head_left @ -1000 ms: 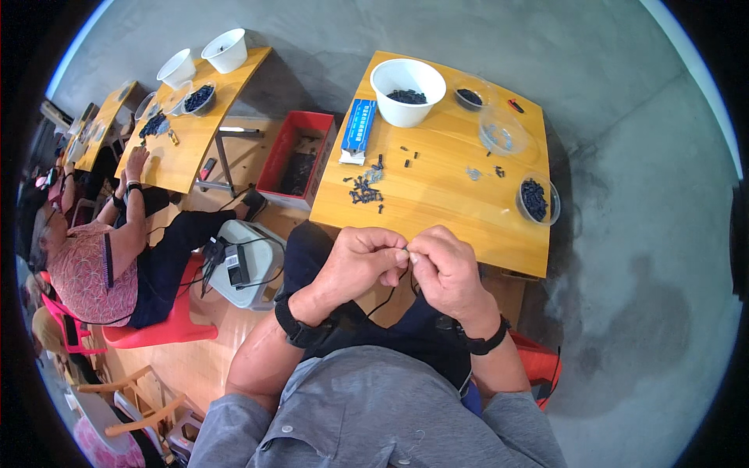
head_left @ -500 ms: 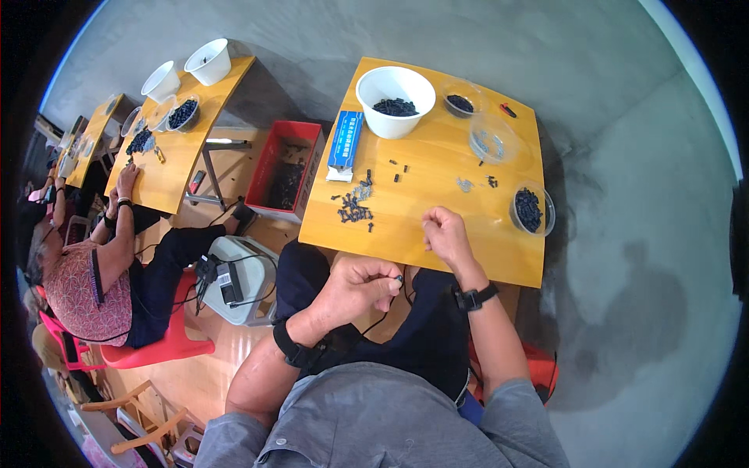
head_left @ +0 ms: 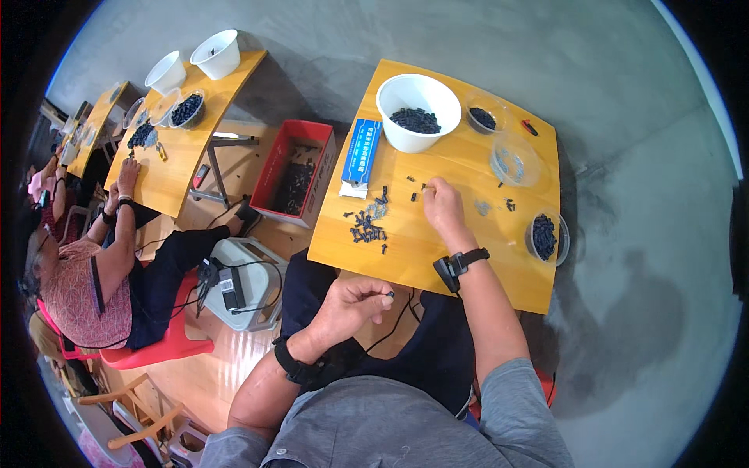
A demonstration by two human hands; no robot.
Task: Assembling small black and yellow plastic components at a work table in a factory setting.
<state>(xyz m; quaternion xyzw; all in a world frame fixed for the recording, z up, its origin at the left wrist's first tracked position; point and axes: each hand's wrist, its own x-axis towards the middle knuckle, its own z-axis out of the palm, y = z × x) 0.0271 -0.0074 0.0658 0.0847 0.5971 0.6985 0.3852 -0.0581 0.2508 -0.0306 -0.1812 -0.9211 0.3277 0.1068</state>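
My left hand (head_left: pixel 353 310) is closed in a pinch over my lap, in front of the table edge. A small dark piece (head_left: pixel 390 295) sticks out between its thumb and forefinger. Over the middle of the table, my right hand (head_left: pixel 445 207) has its fingers drawn together on a small black piece (head_left: pixel 424 186). Another small black piece (head_left: pixel 413 196) lies just left of those fingertips. Farther left is a loose pile of black parts (head_left: pixel 368 228), with clear plastic bits (head_left: pixel 377 209) at its far edge.
Behind stand a white tub (head_left: pixel 421 90) of black parts and a blue box (head_left: pixel 361 156). Clear bowls (head_left: pixel 515 160) line the right side, near a red-and-black tool (head_left: pixel 530 127). A red bin (head_left: pixel 273 175) stands on the floor left. A co-worker (head_left: pixel 97 281) sits at another table.
My right hand has moved forward from the near part of the table to the small black pieces. My left hand keeps its pinch and has dropped slightly. The view has shifted a little.
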